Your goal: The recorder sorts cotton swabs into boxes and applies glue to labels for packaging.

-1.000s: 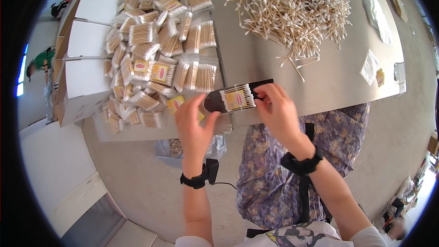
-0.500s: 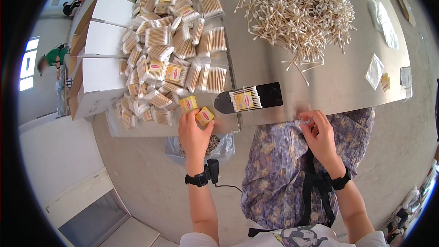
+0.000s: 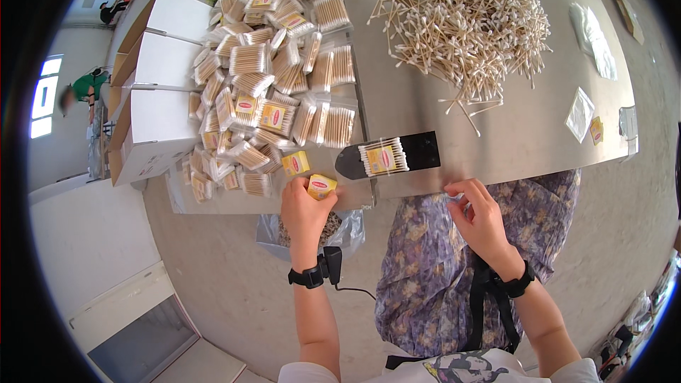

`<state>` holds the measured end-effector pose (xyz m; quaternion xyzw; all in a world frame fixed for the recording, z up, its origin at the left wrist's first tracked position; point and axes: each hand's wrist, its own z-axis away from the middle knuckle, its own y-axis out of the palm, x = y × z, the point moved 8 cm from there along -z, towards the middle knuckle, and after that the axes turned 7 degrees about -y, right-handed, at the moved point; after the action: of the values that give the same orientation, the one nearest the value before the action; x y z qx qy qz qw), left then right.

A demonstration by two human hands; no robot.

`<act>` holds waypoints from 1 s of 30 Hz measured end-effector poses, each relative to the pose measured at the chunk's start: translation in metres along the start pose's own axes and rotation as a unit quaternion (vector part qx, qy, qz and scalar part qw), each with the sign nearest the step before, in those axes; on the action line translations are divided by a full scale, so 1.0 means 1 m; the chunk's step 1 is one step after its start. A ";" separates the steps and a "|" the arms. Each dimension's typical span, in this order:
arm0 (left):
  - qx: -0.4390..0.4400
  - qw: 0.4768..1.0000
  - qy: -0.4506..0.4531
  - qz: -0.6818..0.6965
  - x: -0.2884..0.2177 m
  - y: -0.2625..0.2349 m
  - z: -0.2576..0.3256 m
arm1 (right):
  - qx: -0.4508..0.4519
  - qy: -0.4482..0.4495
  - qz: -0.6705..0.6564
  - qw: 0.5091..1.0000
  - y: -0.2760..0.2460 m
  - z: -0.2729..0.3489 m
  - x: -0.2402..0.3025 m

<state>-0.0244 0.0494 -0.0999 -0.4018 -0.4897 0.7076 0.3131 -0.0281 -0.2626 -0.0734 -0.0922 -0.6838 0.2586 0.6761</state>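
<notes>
My left hand (image 3: 306, 207) pinches a small yellow label card (image 3: 321, 186) at the near edge of the steel table (image 3: 518, 138). A second yellow card (image 3: 295, 163) lies just beyond it. My right hand (image 3: 480, 214) is at the table's front edge with its fingertips on a thin clear plastic sleeve (image 3: 454, 195). Between the hands and a little further back lies a black holder (image 3: 418, 150) with a bundle of cotton swabs and a label (image 3: 384, 157) on it. A big loose heap of cotton swabs (image 3: 468, 25) covers the far middle of the table.
A pile of packed swab packets (image 3: 273, 85) fills the table's left part. White cardboard boxes (image 3: 152, 110) stand to its left. Clear sleeves and small yellow labels (image 3: 587, 113) lie at the right. A plastic bag (image 3: 312, 230) hangs below the table edge. A person in green (image 3: 81, 89) is far left.
Both hands let go of the black holder with the swab bundle, which now lies on the table. My left hand picked up a yellow card; my right hand moved to the front edge.
</notes>
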 end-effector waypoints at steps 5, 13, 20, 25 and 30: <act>0.068 0.994 -0.067 0.056 0.005 0.010 -0.003 | 0.008 0.008 0.010 1.000 0.000 0.003 -0.006; 0.080 0.993 -0.059 0.071 0.009 0.018 -0.002 | 0.016 0.020 0.027 0.999 -0.004 0.008 -0.014; 0.037 0.995 -0.037 0.081 -0.006 0.009 0.007 | 0.014 0.011 0.033 0.999 -0.005 0.006 -0.012; 0.068 0.985 -0.084 0.136 -0.001 0.016 0.008 | 0.015 0.004 0.030 0.999 -0.003 0.007 -0.012; 0.107 0.950 -0.032 0.291 0.017 0.027 0.000 | 0.012 0.009 0.030 0.999 -0.003 0.008 -0.012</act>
<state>-0.0339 0.0545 -0.1298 -0.4681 -0.2828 0.8287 0.1190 -0.0339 -0.2729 -0.0821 -0.1068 -0.6712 0.2865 0.6753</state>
